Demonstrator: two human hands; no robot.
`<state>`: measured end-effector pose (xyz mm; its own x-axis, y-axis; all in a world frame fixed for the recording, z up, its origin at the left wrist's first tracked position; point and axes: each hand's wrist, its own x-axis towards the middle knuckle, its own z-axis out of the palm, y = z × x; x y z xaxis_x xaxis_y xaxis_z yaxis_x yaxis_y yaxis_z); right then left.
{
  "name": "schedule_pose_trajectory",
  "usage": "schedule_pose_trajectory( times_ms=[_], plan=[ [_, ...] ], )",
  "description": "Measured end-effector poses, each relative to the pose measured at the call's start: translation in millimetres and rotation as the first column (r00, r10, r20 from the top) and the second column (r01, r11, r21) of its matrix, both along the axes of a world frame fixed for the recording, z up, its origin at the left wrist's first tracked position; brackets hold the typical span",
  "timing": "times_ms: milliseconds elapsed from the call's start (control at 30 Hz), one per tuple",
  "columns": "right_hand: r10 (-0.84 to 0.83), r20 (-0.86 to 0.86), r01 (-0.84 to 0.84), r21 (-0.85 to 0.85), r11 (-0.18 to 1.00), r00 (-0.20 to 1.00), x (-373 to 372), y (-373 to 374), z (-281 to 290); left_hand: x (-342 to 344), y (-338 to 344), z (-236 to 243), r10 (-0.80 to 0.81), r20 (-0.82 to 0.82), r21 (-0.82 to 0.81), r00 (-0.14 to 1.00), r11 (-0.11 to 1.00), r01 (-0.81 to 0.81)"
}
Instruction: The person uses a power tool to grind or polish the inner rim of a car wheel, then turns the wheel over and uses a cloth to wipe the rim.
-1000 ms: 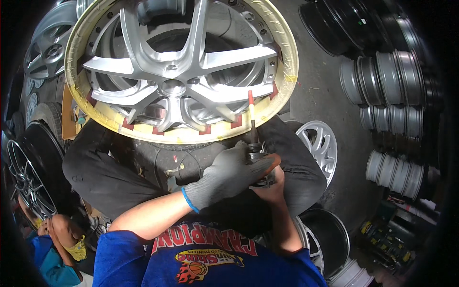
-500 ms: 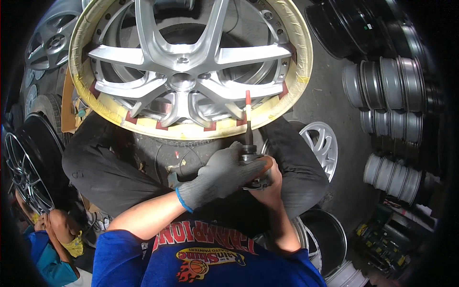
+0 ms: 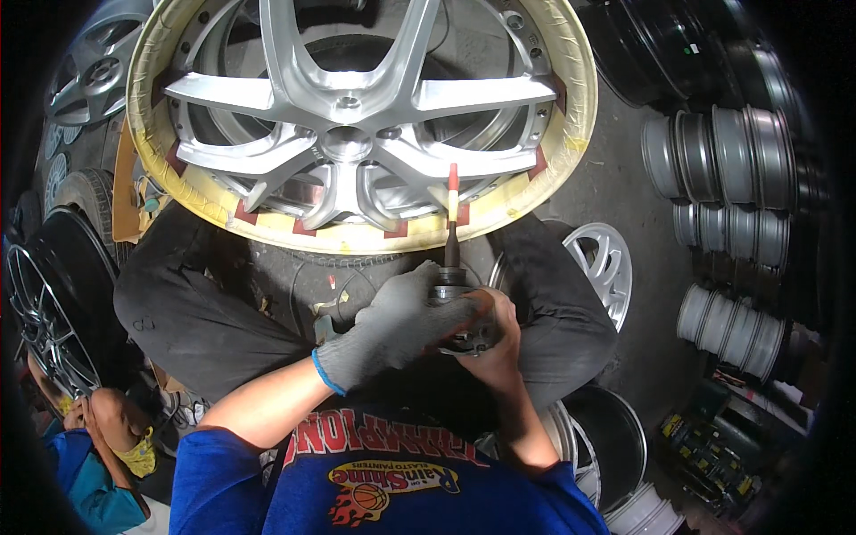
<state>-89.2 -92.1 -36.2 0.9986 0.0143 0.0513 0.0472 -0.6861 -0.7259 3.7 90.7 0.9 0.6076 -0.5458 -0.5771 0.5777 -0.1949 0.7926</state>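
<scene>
In front of my lap a large silver alloy wheel rim [image 3: 346, 143] tilts toward me, its spokes bright and its outer lip wrapped in cream masking tape [image 3: 299, 239] with dark red patches. My left hand [image 3: 401, 312], in a grey knit glove with a blue cuff, is wrapped round a dark die grinder [image 3: 452, 276]. My bare right hand [image 3: 499, 343] closes on the rear of the same tool. From its collar a thin bit rises to a cream and red tip [image 3: 453, 178], which overlaps the rim's lower right spoke; whether it touches cannot be seen.
Stacked wheel rims [image 3: 718, 159] line the right side. A silver rim [image 3: 602, 267] leans beside my right knee, and a black rim [image 3: 53, 312] stands at left. A tire [image 3: 89, 201] and a cardboard box [image 3: 127, 192] are near it. Another person [image 3: 98, 446] sits at lower left.
Both hands and the die grinder have shifted slightly left and tilted a little. The rim appears slightly farther right in the picture.
</scene>
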Motion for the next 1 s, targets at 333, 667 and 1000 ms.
schedule_pose_trajectory(
  times_ms=[333,667,1000],
  plan=[
    [0.016,-0.038,-0.017,-0.032,0.999,0.999,7.7,23.4,10.8,-4.8,16.4,-21.7,0.021,-0.052,-0.029,0.998,0.999,-0.023],
    [0.039,0.005,-0.039,-0.036,0.999,0.999,15.9,44.7,10.3,3.5,42.2,-27.8,-0.106,0.194,-0.005,0.975,0.994,0.109],
    [0.028,-0.045,-0.031,-0.067,0.997,0.999,24.3,64.4,-10.1,23.3,71.8,-15.8,-0.172,0.291,0.080,0.941,0.985,0.155]
  ],
)
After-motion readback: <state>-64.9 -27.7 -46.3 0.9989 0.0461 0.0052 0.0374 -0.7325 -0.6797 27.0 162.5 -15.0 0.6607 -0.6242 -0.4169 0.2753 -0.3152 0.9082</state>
